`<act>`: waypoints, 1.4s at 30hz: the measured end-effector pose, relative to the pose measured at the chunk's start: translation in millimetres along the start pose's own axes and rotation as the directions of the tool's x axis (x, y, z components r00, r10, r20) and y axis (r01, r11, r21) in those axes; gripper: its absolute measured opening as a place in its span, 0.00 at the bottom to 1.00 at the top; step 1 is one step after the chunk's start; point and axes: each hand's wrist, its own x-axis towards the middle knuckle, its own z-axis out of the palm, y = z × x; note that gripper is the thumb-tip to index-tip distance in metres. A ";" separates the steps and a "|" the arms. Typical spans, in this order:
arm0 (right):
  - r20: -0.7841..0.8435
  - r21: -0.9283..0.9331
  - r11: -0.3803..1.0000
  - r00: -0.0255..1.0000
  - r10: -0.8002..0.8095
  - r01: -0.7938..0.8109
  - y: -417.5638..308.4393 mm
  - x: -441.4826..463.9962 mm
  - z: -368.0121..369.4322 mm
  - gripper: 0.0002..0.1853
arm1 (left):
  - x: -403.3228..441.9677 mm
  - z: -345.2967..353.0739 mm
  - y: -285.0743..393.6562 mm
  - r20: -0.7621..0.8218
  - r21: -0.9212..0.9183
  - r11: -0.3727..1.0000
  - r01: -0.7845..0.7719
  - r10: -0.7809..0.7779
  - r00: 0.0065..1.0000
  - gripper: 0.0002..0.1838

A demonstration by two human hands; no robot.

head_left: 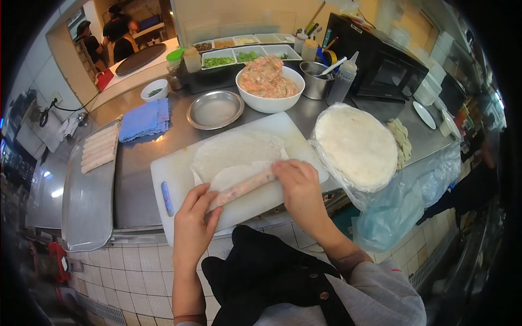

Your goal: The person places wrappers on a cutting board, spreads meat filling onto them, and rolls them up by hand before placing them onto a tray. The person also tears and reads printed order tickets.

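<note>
A spring roll (242, 189), partly rolled up in its thin pale wrapper (234, 149), lies along the near side of the white cutting board (272, 126). My left hand (197, 212) grips the roll's left end between thumb and fingers. At the other end, my right hand (296, 182) has its fingers closed over the roll. The pinkish filling shows through the wrapper, and the rest of the sheet spreads flat beyond it. Behind the board stands a white bowl (270, 102) heaped with minced filling (267, 77). A stack of round wrappers (356, 145) in plastic sits to the right.
Finished rolls (100, 149) lie on a metal tray (87, 212) at the left. Near the back are a steel dish (215, 110), a folded blue cloth (144, 119) and topping containers (219, 61). A plastic bag (389, 217) hangs off the right edge. Two people stand beyond the opening.
</note>
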 end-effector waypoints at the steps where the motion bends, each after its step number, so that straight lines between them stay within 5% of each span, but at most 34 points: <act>1: 0.068 0.020 0.998 0.996 -0.065 0.064 -1.9 0.3 -4.3 0.19 | -0.4 1.5 -0.5 0.004 -0.001 1.000 0.002 -0.002 1.000 0.17; 6: 0.161 0.237 0.955 0.962 -0.219 0.178 12.5 6.5 -25.6 0.19 | 0.1 4.4 -4.1 -0.034 0.111 0.991 -0.081 0.085 0.996 0.17; 9: -0.012 0.190 0.978 0.996 -0.083 0.084 29.7 5.7 -41.4 0.18 | -1.2 4.5 -5.2 -0.035 0.091 0.994 -0.067 0.070 0.997 0.19; 11: -0.030 0.229 0.951 0.975 0.222 -0.209 41.9 2.8 -43.6 0.18 | 0.5 3.4 -2.3 -0.026 0.060 0.997 -0.043 0.045 0.999 0.20; 19: 0.100 0.382 0.860 0.941 0.325 -0.338 33.0 3.1 -18.8 0.10 | 10.9 -1.4 -1.3 0.041 0.049 0.997 -0.060 0.058 0.997 0.24; 24: -0.047 0.200 0.973 0.991 0.127 -0.115 27.8 1.7 -11.0 0.10 | 9.8 -0.5 1.3 0.083 0.007 1.000 -0.009 0.008 0.997 0.24; 28: -0.063 0.260 0.965 0.997 0.039 -0.022 36.2 6.6 -9.7 0.10 | 13.6 -0.7 1.5 0.117 0.003 1.000 -0.023 0.022 0.993 0.23; 30: 0.016 0.325 0.945 0.999 -0.041 0.034 42.1 8.6 -10.0 0.11 | 16.3 0.6 -1.1 0.121 0.028 0.994 -0.104 0.100 0.988 0.23; 36: 0.208 0.454 0.891 0.971 -0.114 0.007 50.6 23.1 -22.0 0.11 | 18.1 0.1 0.6 0.165 -0.062 0.998 -0.024 0.034 0.986 0.23; 42: 0.282 0.356 0.928 0.935 -0.216 0.107 59.2 33.0 -21.8 0.12 | 25.7 2.2 -7.6 0.175 -0.052 0.992 -0.118 0.125 0.976 0.26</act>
